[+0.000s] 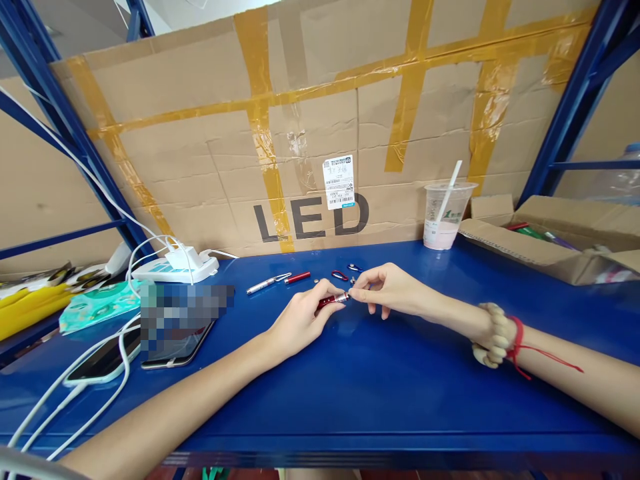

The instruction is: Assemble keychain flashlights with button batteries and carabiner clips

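nearer to us than the cup (444, 220) and to its left, our left hand (301, 316) is closed around a small red tube (326, 303) just over the tabletop (380, 380). our right hand (384, 288), between tube and cup, has thumb and fingers drawn together at the tube's silver end (342, 298); we cannot tell whether they pinch anything. we judge the tube light, stiff and rather slick, best held around its red length.
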`<state>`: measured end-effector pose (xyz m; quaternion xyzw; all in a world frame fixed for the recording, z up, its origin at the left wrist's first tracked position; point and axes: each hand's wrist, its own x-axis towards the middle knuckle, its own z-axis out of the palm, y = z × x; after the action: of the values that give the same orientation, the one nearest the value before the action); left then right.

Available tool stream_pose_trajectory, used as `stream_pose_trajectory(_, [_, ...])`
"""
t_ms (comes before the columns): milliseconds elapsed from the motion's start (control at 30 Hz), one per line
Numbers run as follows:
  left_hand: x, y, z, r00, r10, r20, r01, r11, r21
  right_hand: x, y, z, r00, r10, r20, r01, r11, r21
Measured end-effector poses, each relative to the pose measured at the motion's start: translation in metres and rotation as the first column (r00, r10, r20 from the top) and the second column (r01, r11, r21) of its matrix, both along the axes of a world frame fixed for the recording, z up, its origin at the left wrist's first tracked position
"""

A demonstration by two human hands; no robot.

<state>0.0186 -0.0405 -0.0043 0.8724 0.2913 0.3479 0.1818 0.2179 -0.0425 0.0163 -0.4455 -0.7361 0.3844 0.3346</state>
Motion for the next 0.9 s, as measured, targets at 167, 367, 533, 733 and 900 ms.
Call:
stream_pose_trajectory(167, [0.002,0.0,0.002,0.999,-0.015,0.03,0.017,0.997,-0.078,0.0,0.0,0.001,1.0,-0.011,0.018,0.01,0.998,0.055])
stream_pose_trajectory(367, [0.005,0.002,0.004,0.985,0.08,0.154,-0.054,0.985,-0.166,0.011,0.005,0.008,0.941,-0.215,0.261,0.103,0.918,0.383])
stream_pose_trajectory(533, [0.005,0.01,0.003,0.957,0.151,0.248,-0.064,0.942,-0.328,0.022,0.011,0.003,0.713,-0.386,0.586,-0.021,0.823,0.568])
stream_pose_trajectory(733, [0.006,0.008,0.005,0.92,0.216,0.327,-0.009,0.846,-0.534,0.013,0.008,-0.003,0.705,-0.346,0.62,-0.078,0.831,0.552])
stream_pose_trajectory(900, [0.007,0.005,0.003,0.943,0.151,0.298,0.01,0.879,-0.476,-0.001,-0.002,-0.003,0.85,-0.234,0.472,-0.146,0.757,0.637])
